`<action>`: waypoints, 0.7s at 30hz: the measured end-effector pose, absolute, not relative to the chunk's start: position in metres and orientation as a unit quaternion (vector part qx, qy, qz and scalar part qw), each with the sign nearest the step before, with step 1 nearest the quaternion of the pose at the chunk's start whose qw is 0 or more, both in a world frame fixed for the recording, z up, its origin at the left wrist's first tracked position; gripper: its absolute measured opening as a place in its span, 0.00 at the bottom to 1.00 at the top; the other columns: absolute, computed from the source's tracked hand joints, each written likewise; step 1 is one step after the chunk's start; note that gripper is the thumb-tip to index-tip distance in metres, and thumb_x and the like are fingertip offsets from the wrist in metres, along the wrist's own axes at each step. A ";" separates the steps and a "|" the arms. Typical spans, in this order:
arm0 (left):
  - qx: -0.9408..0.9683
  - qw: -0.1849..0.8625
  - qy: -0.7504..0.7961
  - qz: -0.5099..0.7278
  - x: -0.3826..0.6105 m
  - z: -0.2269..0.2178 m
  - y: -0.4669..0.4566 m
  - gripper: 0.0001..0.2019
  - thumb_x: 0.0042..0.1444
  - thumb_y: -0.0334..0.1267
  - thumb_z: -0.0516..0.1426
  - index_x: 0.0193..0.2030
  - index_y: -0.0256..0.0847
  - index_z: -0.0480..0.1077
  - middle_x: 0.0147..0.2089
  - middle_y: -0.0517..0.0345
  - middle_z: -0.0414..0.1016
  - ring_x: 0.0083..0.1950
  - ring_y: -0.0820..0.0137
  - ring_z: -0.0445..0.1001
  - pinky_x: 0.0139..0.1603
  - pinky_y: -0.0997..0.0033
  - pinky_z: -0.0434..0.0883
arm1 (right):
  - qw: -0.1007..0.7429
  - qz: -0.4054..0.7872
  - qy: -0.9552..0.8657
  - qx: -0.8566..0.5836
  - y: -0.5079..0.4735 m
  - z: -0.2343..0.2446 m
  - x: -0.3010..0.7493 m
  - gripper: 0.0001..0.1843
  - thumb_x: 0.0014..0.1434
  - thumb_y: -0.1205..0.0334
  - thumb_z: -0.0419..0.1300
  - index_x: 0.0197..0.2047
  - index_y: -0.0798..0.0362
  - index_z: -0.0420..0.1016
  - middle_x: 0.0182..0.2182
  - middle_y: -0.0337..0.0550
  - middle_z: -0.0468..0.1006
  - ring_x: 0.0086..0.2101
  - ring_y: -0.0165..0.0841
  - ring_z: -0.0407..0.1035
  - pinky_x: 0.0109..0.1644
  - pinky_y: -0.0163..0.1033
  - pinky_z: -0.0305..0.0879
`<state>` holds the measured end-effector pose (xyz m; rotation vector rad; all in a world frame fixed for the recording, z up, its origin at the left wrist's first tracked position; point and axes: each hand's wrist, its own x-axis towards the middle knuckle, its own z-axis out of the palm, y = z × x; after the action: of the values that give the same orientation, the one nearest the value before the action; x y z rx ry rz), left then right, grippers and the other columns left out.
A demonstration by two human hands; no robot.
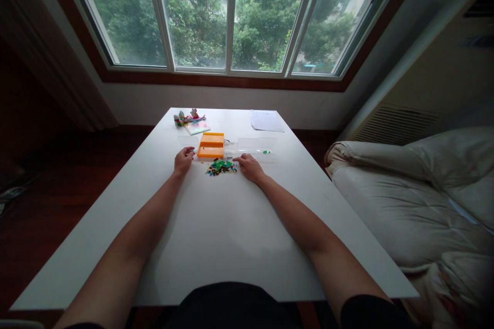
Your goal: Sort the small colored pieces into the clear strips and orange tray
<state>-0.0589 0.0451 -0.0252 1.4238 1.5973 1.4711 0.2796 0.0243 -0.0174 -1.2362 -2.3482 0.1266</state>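
Note:
A small heap of tiny coloured bricks (221,166), mostly green, lies on the white table (216,231). Just behind it stands an orange box (210,146). My left hand (182,160) rests on the table left of the heap, fingers curled in a pinch beside the orange box; what it pinches is too small to make out. My right hand (249,166) lies right of the heap, fingers bent toward the bricks. Clear plastic bags (254,148) with a few green bits lie behind my right hand.
A small built toy model (187,116) and a colourful booklet (197,127) sit at the far left of the table. A white sheet of paper (266,120) lies far right. A padded sofa (424,200) stands right of the table, windows behind.

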 end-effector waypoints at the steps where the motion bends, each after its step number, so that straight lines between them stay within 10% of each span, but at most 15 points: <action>1: 0.530 0.267 0.593 0.544 -0.059 -0.026 0.045 0.20 0.52 0.41 0.57 0.51 0.39 0.77 0.40 0.53 0.80 0.33 0.70 0.75 0.36 0.71 0.72 | 0.238 0.049 -0.863 -0.443 0.024 -0.018 0.279 0.23 0.65 0.73 0.55 0.57 0.44 0.79 0.43 0.46 0.74 0.48 0.38 0.65 0.57 0.41 0.63; 21: 0.547 0.257 0.597 0.528 -0.060 -0.027 0.045 0.18 0.54 0.41 0.57 0.51 0.41 0.77 0.41 0.52 0.81 0.34 0.68 0.75 0.37 0.70 0.71 | 0.262 0.054 -0.827 -0.494 0.026 -0.018 0.285 0.10 0.62 0.69 0.59 0.43 0.49 0.79 0.40 0.45 0.75 0.45 0.37 0.66 0.49 0.39 0.64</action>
<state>-0.0595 0.0447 -0.0273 1.4834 1.6200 1.4321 0.2851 0.0261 -0.0182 -1.3377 -2.2386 0.1465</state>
